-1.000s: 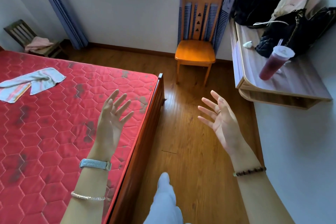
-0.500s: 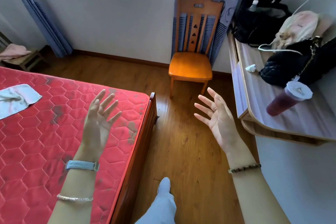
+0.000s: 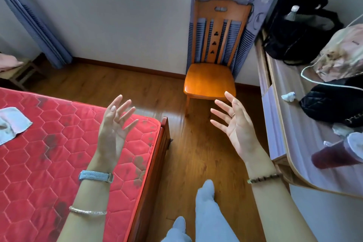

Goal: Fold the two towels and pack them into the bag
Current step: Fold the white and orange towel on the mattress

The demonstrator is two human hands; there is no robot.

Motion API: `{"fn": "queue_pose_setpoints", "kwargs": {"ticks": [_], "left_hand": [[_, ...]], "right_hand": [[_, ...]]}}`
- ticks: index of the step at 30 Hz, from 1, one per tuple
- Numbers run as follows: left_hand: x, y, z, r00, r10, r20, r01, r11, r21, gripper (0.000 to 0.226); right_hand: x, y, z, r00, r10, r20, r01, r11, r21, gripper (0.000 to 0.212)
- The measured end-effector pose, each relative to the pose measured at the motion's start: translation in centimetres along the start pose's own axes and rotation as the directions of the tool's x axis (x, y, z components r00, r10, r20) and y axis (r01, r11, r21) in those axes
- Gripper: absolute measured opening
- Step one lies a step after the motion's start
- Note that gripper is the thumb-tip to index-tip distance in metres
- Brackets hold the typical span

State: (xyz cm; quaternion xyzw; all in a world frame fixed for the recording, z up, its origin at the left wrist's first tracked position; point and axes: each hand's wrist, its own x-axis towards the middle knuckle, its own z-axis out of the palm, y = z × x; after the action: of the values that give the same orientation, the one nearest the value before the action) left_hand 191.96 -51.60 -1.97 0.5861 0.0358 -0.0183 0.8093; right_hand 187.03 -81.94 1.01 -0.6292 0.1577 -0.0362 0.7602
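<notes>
A white towel (image 3: 11, 124) lies crumpled on the red mattress (image 3: 59, 163) at the left edge of view, only partly in frame. A pink cloth (image 3: 8, 62) rests on a stool at far left. A black open bag (image 3: 296, 31) stands on the desk at back right. My left hand (image 3: 115, 129) is raised over the mattress corner, fingers spread, holding nothing. My right hand (image 3: 235, 125) is raised above the wooden floor, palm inward, fingers spread and empty.
An orange wooden chair (image 3: 210, 76) stands against the wall ahead. The desk (image 3: 290, 124) on the right carries a black quilted purse (image 3: 334, 102), a pale bag (image 3: 341, 55) and a cup of dark red drink (image 3: 337, 155). My legs stand on the floor between bed and desk.
The view has turned right and come closer to the chair and desk; the towel has slid toward the left edge. Both hands stay raised and spread.
</notes>
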Motion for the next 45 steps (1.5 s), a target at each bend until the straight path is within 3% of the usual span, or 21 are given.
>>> {"fn": "queue_pose_setpoints", "kwargs": {"ticks": [8, 17, 24, 35, 45], "left_hand": [[8.8, -1.9, 4.7, 0.998, 0.021, -0.054, -0.022, 0.999, -0.024, 0.045], [18.5, -3.3, 11.7, 0.987, 0.038, -0.155, -0.045, 0.998, -0.04, 0.044], [23.2, -4.1, 12.6, 0.964, 0.018, -0.265, -0.029, 0.999, -0.04, 0.045], [34.1, -3.7, 9.8, 0.924, 0.026, -0.381, -0.04, 0.999, -0.029, 0.047], [45.0, 0.5, 5.3, 0.857, 0.043, -0.514, -0.098, 0.992, -0.081, 0.043]], "right_hand": [[11.5, -2.0, -1.7, 0.999, -0.01, 0.047, 0.012, 0.998, -0.062, 0.032], [25.9, -5.9, -4.3, 0.99, 0.025, 0.135, -0.012, 0.996, -0.091, 0.04], [33.8, -5.9, -3.4, 0.976, 0.098, 0.197, -0.085, 0.994, -0.074, 0.041], [46.9, -5.6, 3.3, 0.94, 0.158, 0.302, -0.132, 0.986, -0.104, 0.037], [57.9, -7.8, 14.4, 0.91, 0.176, 0.374, -0.152, 0.984, -0.094, 0.038]]}}
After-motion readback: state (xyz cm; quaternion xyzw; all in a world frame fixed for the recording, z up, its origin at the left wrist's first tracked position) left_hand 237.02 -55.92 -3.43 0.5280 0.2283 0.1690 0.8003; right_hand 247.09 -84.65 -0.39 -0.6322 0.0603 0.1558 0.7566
